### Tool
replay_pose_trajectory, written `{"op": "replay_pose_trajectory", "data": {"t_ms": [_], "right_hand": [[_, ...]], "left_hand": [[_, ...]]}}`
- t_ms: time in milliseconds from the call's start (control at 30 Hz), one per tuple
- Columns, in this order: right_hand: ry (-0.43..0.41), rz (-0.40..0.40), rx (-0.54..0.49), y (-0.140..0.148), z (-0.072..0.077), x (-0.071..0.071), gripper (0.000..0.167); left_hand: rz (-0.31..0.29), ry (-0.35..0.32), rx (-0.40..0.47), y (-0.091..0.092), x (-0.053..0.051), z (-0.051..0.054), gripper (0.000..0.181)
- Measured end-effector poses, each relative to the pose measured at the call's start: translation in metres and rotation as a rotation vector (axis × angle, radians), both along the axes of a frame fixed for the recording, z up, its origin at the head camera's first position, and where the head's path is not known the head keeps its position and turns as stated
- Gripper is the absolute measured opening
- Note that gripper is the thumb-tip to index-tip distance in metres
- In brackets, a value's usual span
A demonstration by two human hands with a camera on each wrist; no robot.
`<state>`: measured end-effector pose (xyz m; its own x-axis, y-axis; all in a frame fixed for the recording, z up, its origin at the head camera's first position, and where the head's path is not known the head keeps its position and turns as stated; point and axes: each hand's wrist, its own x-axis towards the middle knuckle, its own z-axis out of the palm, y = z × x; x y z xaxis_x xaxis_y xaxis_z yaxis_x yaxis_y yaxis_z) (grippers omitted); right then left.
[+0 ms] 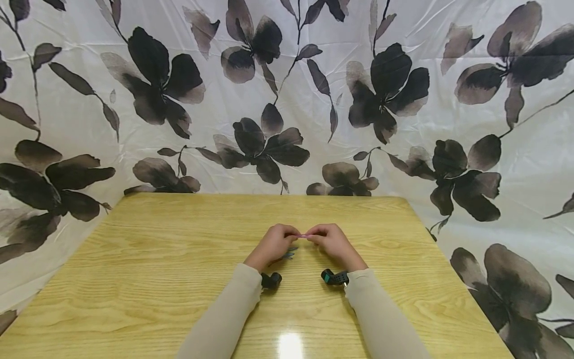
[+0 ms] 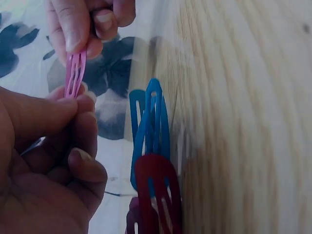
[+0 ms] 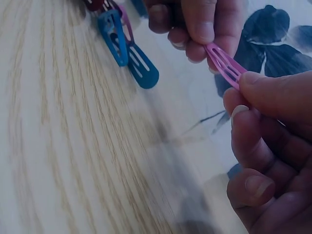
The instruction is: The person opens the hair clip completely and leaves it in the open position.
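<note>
A pink snap hair clip [image 2: 75, 73] is stretched between both hands, above the table. My left hand [image 1: 276, 244] pinches one end of it between thumb and finger. At the other end my right hand [image 1: 333, 243] pinches it the same way. In the right wrist view the clip [image 3: 225, 66] shows its slotted middle, with both tips covered by fingers. Below the hands, near the left one, lies a small heap of hair clips: blue ones [image 2: 151, 122], a dark red one [image 2: 158, 190] and others partly hidden.
The wooden table [image 1: 157, 269] reaches back to a floral cloth [image 1: 314, 124] that hangs behind it and at the sides. Each wrist carries a small black camera on a strap, the left camera [image 1: 271, 280] and the right camera [image 1: 334, 277].
</note>
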<state>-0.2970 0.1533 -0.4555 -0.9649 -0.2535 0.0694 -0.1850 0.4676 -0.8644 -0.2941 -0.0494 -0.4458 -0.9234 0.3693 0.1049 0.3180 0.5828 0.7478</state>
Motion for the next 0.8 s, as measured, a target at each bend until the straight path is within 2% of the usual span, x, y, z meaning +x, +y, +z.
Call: {"op": "replay_pose_trajectory", "data": {"t_ms": [133, 467, 667, 800], "right_hand": [[0.004, 0.025, -0.003, -0.002, -0.001, 0.000, 0.013], [0.014, 0.079, -0.047, -0.007, -0.002, 0.001, 0.016], [-0.006, 0.102, -0.087, -0.009, -0.002, 0.001, 0.017], [-0.030, 0.116, -0.107, -0.010, -0.003, 0.001, 0.018]], "left_hand": [[-0.021, -0.035, 0.013, -0.007, 0.001, 0.000, 0.023], [-0.080, -0.056, -0.012, -0.020, 0.001, 0.005, 0.021], [-0.114, -0.057, -0.007, -0.026, 0.002, 0.008, 0.020], [-0.135, -0.092, 0.021, -0.030, 0.001, 0.007, 0.021]]}}
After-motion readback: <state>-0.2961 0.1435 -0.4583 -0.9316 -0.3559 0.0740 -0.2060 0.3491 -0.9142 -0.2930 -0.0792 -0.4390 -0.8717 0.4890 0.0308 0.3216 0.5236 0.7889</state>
